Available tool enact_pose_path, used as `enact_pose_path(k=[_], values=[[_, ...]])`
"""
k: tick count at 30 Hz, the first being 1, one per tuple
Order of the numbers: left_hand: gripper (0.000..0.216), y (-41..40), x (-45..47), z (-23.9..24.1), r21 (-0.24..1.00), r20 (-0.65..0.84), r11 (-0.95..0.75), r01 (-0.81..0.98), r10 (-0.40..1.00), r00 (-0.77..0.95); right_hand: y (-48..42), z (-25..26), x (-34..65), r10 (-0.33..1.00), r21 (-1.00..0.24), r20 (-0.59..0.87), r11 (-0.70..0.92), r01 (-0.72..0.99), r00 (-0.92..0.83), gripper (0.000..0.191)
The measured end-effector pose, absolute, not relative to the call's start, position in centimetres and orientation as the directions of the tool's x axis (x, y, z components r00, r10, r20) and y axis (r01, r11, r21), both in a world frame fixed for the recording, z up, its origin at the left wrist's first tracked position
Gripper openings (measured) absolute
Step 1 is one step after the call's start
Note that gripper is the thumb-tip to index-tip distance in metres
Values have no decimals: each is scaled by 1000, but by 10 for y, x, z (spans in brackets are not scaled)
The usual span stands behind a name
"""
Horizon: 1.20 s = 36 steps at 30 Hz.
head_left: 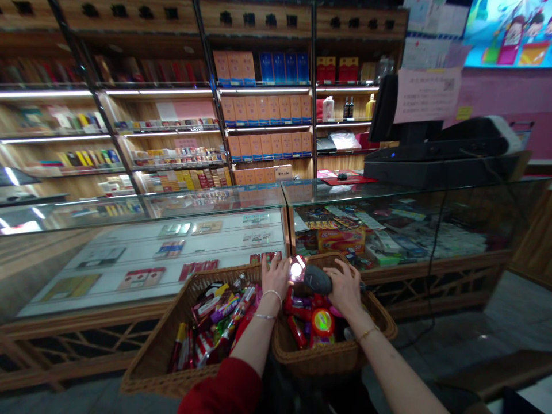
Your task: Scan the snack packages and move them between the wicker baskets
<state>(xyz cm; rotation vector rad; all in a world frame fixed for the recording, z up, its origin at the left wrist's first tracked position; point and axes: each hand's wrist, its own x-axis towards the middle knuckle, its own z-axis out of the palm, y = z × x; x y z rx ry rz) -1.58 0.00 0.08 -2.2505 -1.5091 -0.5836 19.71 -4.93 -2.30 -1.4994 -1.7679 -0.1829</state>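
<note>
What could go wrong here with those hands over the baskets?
The dark device, held by the right hand with the left hand at its lit end, might slip into the crammed small basket. A bump could tip packets over the rim of the big basket or knock the glass counter.

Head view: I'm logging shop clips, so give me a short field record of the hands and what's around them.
place: shop, in front of a glass counter
left hand: at the lit end of a dark handheld device; grip unclear
right hand: holds the device's body
below: two wicker baskets, left basket and right basket, both full of bright packaged items
on counter: black till
</note>
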Motion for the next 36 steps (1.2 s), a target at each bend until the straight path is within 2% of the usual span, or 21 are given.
enact_pose_path(k=[11, 23, 36], values=[[68, -1, -16, 1, -101, 552, -351, 931, 759, 346, -52, -19, 194, 754, -334, 656, 233, 913, 47, 29], [70, -3, -16, 3, -64, 539, -349, 935, 776, 326, -47, -26, 196, 785, -239, 619, 155, 959, 27, 34], [69, -6, -22, 4, -15, 564, -318, 948, 780, 271, -46, -26, 197, 806, -277, 588, 128, 952, 63, 36]])
